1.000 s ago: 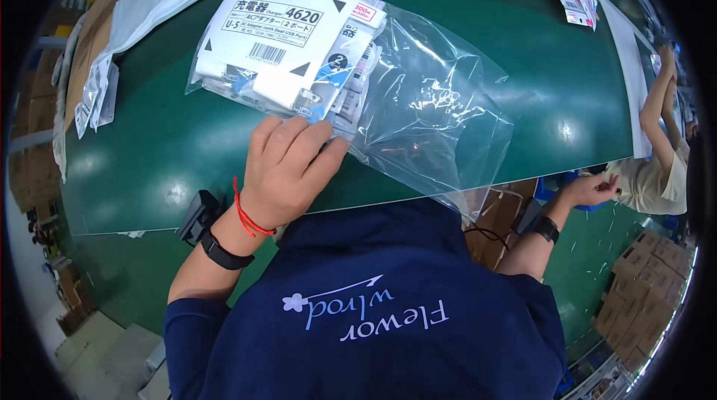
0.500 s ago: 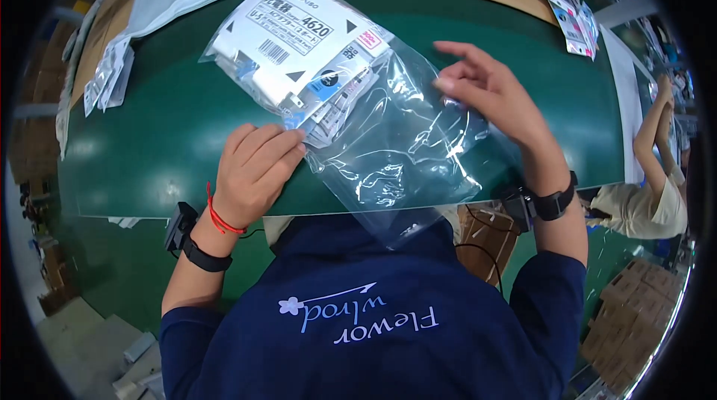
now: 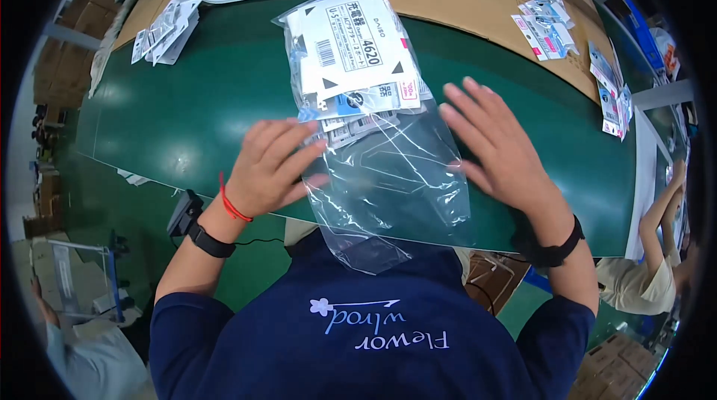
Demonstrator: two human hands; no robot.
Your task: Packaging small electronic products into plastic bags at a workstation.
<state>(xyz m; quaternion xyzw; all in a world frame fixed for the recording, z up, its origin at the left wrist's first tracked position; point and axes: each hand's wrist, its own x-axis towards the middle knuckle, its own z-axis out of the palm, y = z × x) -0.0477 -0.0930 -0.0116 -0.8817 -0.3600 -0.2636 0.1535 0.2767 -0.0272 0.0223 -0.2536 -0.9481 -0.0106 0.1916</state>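
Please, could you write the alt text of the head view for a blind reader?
A person's open left hand and open right hand flank a clear plastic bag of packaged goods on a green table. A white card shows on top, and the bag's slack end overhangs the near edge.

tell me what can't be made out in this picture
All in the head view:
Packs in the clear bag: mostly hidden under the white card.
Palm of the left hand: hidden behind the hand's own back.
Person at far left: cut off by the dark fisheye rim.
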